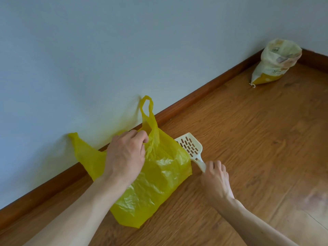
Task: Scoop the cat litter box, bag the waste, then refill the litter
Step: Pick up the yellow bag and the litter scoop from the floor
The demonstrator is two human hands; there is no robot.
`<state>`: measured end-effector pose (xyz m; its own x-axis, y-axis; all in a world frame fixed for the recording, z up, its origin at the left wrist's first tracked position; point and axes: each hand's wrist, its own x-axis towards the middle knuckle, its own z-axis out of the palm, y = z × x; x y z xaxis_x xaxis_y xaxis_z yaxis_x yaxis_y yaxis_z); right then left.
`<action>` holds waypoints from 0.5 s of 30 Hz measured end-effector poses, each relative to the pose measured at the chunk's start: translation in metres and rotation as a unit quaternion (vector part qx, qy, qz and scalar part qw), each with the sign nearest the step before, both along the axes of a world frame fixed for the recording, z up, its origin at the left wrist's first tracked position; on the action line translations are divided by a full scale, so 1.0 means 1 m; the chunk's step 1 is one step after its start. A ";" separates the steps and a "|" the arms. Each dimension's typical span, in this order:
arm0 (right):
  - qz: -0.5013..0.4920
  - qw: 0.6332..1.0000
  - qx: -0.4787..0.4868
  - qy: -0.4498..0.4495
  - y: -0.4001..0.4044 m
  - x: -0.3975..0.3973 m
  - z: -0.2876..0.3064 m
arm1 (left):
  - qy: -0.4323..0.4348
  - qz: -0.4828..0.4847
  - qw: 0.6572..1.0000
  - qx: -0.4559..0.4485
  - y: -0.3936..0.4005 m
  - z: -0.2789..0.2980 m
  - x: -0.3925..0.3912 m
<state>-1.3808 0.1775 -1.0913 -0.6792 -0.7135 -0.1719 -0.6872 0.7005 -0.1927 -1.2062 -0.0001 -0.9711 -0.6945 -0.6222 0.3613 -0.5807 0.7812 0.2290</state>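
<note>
two hands down at floor level. left hand [125, 157] pinches crinkly yellow plastic bag [156, 183] at its mouth, fingers curled. right hand [215, 176] grips handle of pale slotted scoop [190, 148]; scoop's long axis runs up-left from the fingers, head just beside the bag. litter sack [274, 63] well beyond. litter box unseen.
</note>
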 end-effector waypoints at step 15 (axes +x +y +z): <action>-0.136 0.982 -0.116 0.055 0.085 -0.090 0.137 | 0.083 -0.171 0.980 0.059 0.005 0.085 -0.101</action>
<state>-1.4708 0.2623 -0.9542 -0.8557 -0.5142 0.0579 -0.5057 0.8073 -0.3041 -1.3076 0.0047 -0.8864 -0.8079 -0.4065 0.4266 -0.2362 0.8867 0.3976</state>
